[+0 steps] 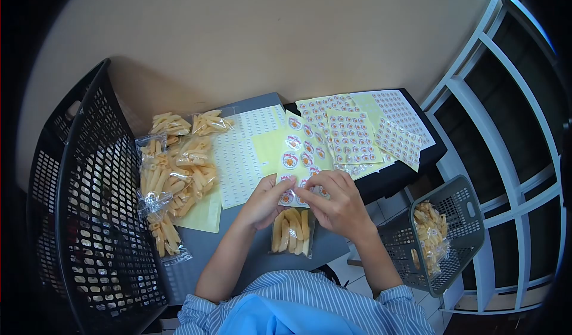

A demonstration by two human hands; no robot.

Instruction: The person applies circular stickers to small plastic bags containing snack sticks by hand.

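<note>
A sheet of round stickers [293, 142] is held up in front of me, its lower end between both hands. My left hand [266, 200] pinches the sheet's lower left side, thumb on the printed face. With bent fingers close together, my right hand [335, 201] works at a sticker near the lower edge. Right below the sheet, a clear bag of pale yellow sticks [290, 232] lies on the grey table [249, 239]; its upper end is hidden by the sheet. More bags of the same sticks [185, 162] are piled to the left.
At the left stands a tall black plastic basket [113, 216]. Sheets with small blue print [238, 156] lie behind the left hand, and more round-sticker sheets [354, 135] at the back right. A grey basket [468, 233] with filled bags stands lower right, near a white metal frame [471, 96].
</note>
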